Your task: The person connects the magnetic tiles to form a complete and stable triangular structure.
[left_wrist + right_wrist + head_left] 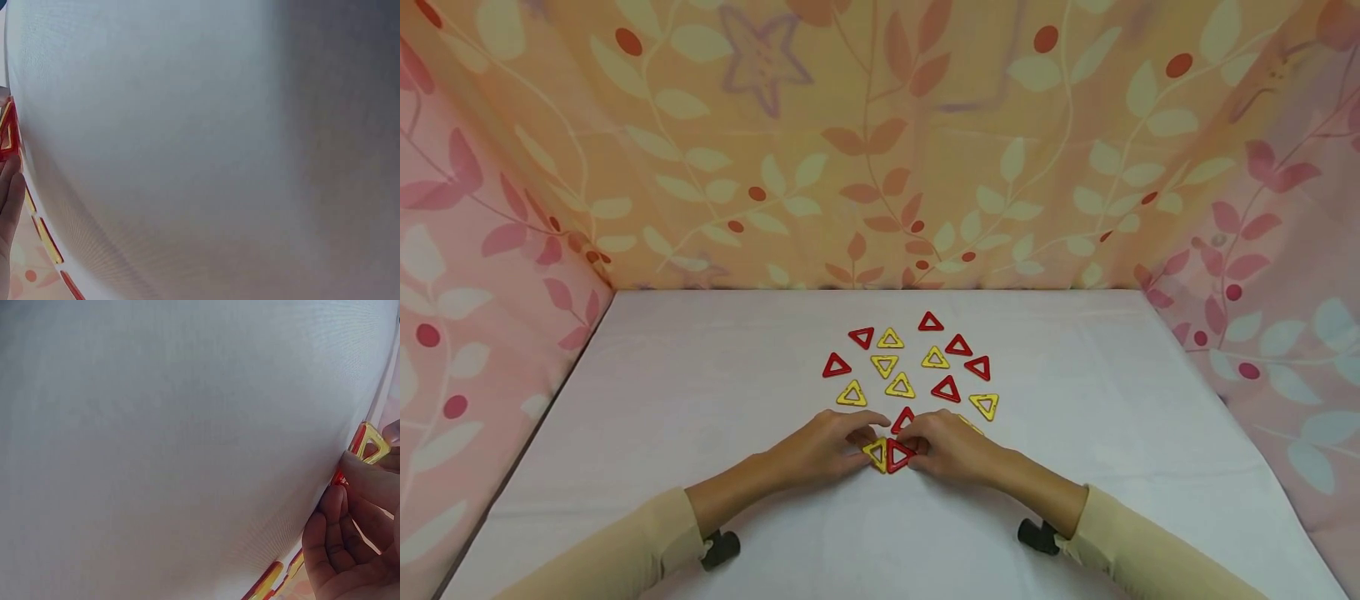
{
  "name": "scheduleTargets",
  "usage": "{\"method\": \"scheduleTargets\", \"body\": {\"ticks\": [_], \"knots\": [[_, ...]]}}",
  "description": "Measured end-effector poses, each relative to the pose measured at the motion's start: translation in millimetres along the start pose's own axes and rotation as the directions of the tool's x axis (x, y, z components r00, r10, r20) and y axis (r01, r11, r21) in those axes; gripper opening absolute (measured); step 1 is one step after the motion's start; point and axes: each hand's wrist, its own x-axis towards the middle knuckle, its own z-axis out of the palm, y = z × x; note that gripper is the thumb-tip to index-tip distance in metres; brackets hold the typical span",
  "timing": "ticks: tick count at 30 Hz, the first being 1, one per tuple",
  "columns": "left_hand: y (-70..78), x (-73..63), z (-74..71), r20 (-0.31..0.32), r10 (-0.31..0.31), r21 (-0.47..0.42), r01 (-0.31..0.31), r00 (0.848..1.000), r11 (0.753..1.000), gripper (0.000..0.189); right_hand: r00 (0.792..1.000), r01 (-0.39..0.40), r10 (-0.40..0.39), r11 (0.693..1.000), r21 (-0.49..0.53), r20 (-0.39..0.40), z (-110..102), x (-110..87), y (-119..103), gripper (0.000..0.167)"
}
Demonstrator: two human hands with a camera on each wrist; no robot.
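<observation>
In the head view, my left hand pinches a yellow triangular magnetic tile by its outer corner. My right hand grips a red triangular tile, its fingers covering the right tip. The two tiles stand edge to edge between the hands. In the right wrist view, the yellow tile is angled against the red tile, with the thumb and fingers on the red one. Only the left hand's fingers show at the left wrist view's edge. Just beyond the joined pair lies another red triangle, partly behind the right hand.
Farther back on the white tablecloth lie several loose red triangles and yellow triangles. One yellow triangle is partly hidden by the right hand. Patterned curtains enclose the table at the back and sides.
</observation>
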Motion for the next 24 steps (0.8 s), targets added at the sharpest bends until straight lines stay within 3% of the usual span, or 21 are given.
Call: {"method": "scheduleTargets", "body": {"ticks": [9, 19, 24], "knots": [[0.9, 2.8, 3.3, -0.036, -0.006, -0.072, 0.003, 0.999, 0.997, 0.046, 1.0, 0.007, -0.007, 1.0, 0.006, -0.004, 0, 0.6, 1, 0.03], [3.0, 8.5, 13.2, -0.066, -0.085, -0.148, 0.074, 0.994, 0.986, 0.045, 1.0, 0.013, -0.013, 1.0, -0.002, 0.001, 0, -0.7, 1, 0.03], [5.5, 9.4, 13.4, -0.067, -0.095, -0.156, 0.084, 0.993, 0.984, 0.045, 1.0, 0.015, -0.015, 1.0, -0.002, 0.004, 0, -1.3, 2, 0.03]]}}
